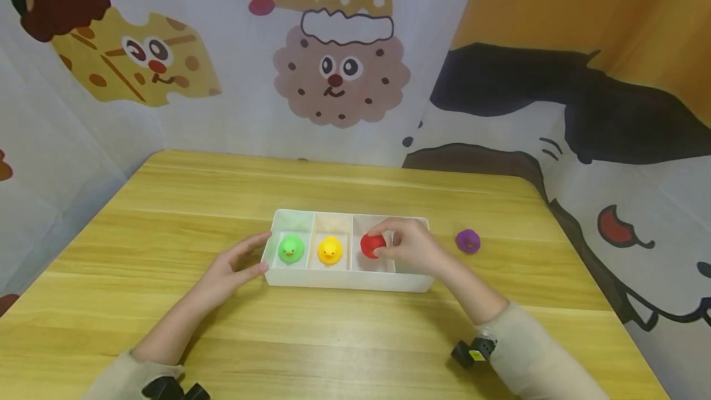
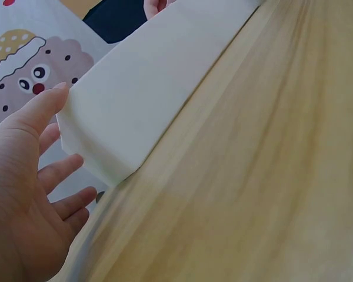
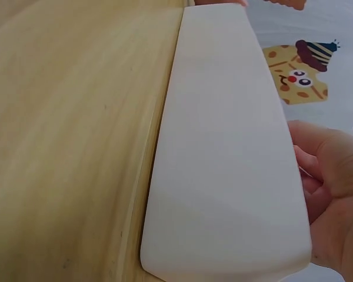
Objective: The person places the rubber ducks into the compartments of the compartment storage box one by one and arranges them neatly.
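Green duck (image 1: 291, 249), yellow duck (image 1: 330, 250), red toy (image 1: 370, 245), white tray (image 1: 344, 279), purple toy (image 1: 468, 241), yellow wood-grained table (image 1: 333, 344)

Broad free surface (image 1: 339, 341) lies before the white tray (image 1: 347, 280). The left hand (image 1: 228, 270) bars its left end; the right hand (image 1: 411, 244) and red toy (image 1: 371, 245) obstruct its right part; a purple object (image 1: 468, 241) stands farther right.

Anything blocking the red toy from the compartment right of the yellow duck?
Nothing visible: the right hand pinches the red toy in or just over that compartment; whether it rests there is unclear.
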`<state>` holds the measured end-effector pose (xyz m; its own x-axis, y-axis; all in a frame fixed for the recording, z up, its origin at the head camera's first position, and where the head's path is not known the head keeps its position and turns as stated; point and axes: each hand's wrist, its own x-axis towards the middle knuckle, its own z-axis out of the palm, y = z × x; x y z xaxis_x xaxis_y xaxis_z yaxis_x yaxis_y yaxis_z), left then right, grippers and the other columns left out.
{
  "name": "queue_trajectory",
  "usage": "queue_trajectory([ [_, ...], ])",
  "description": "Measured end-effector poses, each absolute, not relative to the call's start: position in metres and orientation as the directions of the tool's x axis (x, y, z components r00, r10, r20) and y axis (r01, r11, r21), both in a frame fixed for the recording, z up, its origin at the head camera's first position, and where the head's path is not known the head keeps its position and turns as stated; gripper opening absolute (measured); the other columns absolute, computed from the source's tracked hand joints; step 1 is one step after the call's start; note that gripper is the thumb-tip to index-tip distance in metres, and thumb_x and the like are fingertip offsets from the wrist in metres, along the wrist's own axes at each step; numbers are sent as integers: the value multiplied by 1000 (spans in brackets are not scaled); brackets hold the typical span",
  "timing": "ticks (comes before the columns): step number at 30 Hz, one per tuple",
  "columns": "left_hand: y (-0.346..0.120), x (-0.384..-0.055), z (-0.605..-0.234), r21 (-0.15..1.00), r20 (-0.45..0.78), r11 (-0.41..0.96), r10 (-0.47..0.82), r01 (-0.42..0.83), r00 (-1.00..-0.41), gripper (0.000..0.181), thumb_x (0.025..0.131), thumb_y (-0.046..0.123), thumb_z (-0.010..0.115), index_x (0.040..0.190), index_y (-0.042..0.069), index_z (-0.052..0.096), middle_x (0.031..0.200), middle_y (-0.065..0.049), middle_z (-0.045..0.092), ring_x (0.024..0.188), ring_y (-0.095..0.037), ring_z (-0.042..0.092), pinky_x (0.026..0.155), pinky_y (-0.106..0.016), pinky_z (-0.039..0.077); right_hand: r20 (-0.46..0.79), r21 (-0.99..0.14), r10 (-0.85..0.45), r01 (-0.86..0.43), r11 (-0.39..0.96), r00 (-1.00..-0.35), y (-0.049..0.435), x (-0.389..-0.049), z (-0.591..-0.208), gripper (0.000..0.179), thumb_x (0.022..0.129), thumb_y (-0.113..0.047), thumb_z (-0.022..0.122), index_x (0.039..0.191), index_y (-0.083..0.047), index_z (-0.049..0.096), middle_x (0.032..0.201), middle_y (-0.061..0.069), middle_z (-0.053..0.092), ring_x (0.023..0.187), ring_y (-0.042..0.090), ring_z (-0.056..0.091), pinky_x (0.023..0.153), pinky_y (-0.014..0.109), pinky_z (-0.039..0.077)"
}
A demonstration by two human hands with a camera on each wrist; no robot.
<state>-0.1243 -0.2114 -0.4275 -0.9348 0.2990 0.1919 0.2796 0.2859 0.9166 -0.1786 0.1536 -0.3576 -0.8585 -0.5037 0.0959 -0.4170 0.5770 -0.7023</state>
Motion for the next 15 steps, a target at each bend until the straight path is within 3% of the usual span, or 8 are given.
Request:
queue_trajectory([
  [9, -211, -123, -427, 915, 189, 292, 295, 277, -937, 55, 94, 14, 63, 145, 10, 42, 142, -17, 45, 122, -37, 45, 96, -62, 35, -27, -709, -451, -301, 638, -892, 149, -186, -362, 27, 76, -10, 82, 99, -22, 75, 103, -9, 67, 79, 19, 54, 66, 32, 49],
  [15, -210, -123, -426, 919, 186, 284, 296, 272, -937, 55, 94, 13, 63, 145, 11, 42, 143, -18, 44, 124, -38, 44, 97, -62, 33, -23, -686, -486, -341, 643, -873, 148, -190, -368, 26, 75, -9, 82, 98, -19, 76, 101, -5, 68, 78, 18, 53, 65, 31, 49],
])
